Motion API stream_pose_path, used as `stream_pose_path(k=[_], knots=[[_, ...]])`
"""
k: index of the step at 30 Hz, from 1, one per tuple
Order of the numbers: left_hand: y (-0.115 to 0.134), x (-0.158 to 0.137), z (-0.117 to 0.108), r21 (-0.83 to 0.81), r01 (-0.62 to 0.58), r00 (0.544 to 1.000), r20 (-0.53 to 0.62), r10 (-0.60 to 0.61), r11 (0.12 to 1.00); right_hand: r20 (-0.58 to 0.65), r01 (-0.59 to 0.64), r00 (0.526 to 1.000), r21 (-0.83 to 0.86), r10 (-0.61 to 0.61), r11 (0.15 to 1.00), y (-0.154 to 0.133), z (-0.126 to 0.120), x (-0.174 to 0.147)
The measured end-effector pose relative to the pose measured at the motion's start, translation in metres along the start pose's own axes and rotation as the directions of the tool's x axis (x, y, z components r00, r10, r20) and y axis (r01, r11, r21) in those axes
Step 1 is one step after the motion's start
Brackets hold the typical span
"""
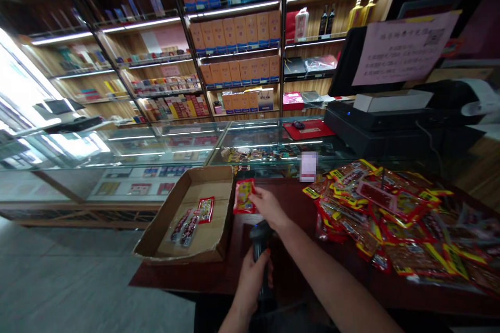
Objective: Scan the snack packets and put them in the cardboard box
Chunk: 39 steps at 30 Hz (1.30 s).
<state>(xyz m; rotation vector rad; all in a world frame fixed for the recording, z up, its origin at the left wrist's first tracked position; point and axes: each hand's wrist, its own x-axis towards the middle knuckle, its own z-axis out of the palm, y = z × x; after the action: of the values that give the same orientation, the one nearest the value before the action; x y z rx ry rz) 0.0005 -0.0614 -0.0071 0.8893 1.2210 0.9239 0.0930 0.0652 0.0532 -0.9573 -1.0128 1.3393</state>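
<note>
My right hand (267, 207) reaches across and holds a red snack packet (244, 196) by its edge, just right of the cardboard box (219, 250). Below it, my left hand (252, 281) grips a black handheld scanner (259, 234) pointing up toward the packet. The box is a shallow open tray with a few packets (193, 219) lying inside. A large heap of red and yellow snack packets (390, 213) covers the dark red table (297, 197) to the right.
Behind the table runs a glass display counter (175, 145) with goods inside. A black register with a monitor and a paper notice (402, 47) stands at the right. Lit shelves of boxes and bottles (238, 31) fill the back wall. Grey floor lies at the left.
</note>
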Motion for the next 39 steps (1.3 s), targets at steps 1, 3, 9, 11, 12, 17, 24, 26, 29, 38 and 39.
stream_pose_path(k=[1, 3, 9, 11, 12, 17, 24, 26, 29, 38, 39], knots=[[0.0, -0.001, 0.0, -0.001, -0.003, 1.0, -0.005, 0.003, 1.0, 0.064, -0.025, 0.997, -0.102, 0.032, 0.994, -0.002, 0.017, 0.004], [0.002, -0.001, 0.0, 0.002, -0.013, 1.0, -0.012, 0.013, 1.0, 0.141, -0.026, 0.987, -0.364, 0.082, 0.931, -0.005, 0.042, 0.006], [0.004, 0.003, 0.0, 0.02, -0.006, 1.0, -0.029, 0.007, 1.0, 0.228, 0.243, 0.969, -0.79, -0.099, 0.562, -0.021, 0.041, -0.016], [0.004, 0.003, 0.0, 0.02, 0.005, 1.0, -0.03, -0.004, 1.0, 0.151, 0.194, 0.981, -0.825, -0.123, 0.531, -0.029, 0.008, -0.024], [0.005, 0.003, 0.0, 0.018, 0.007, 1.0, -0.029, -0.007, 1.0, 0.087, 0.145, 0.987, -0.852, -0.136, 0.504, -0.033, -0.016, -0.028], [0.006, -0.001, 0.0, 0.004, 0.001, 1.0, -0.02, 0.0, 1.0, -0.272, -0.254, 0.913, -0.962, -0.303, 0.096, -0.047, -0.16, -0.062], [-0.002, 0.004, -0.001, 0.008, -0.014, 1.0, -0.024, 0.014, 1.0, -0.387, -0.441, 0.872, -0.887, -0.3, -0.138, -0.028, -0.241, -0.104], [-0.002, 0.004, -0.001, 0.014, -0.005, 1.0, -0.029, 0.006, 1.0, -0.355, -0.416, 0.882, -0.896, -0.309, -0.158, -0.02, -0.239, -0.104], [0.001, 0.0, 0.0, 0.025, -0.008, 1.0, -0.019, 0.008, 1.0, -0.344, -0.41, 0.886, -0.894, -0.31, -0.181, -0.015, -0.237, -0.101], [0.007, -0.004, 0.001, 0.032, -0.032, 0.999, 0.019, 0.031, 0.999, -0.439, -0.261, 0.832, -0.85, -0.34, 0.459, -0.039, -0.22, -0.091], [0.007, -0.005, 0.001, 0.033, -0.026, 0.999, 0.022, 0.025, 0.999, -0.485, -0.212, 0.818, -0.754, -0.309, 0.622, -0.035, -0.21, -0.088]])
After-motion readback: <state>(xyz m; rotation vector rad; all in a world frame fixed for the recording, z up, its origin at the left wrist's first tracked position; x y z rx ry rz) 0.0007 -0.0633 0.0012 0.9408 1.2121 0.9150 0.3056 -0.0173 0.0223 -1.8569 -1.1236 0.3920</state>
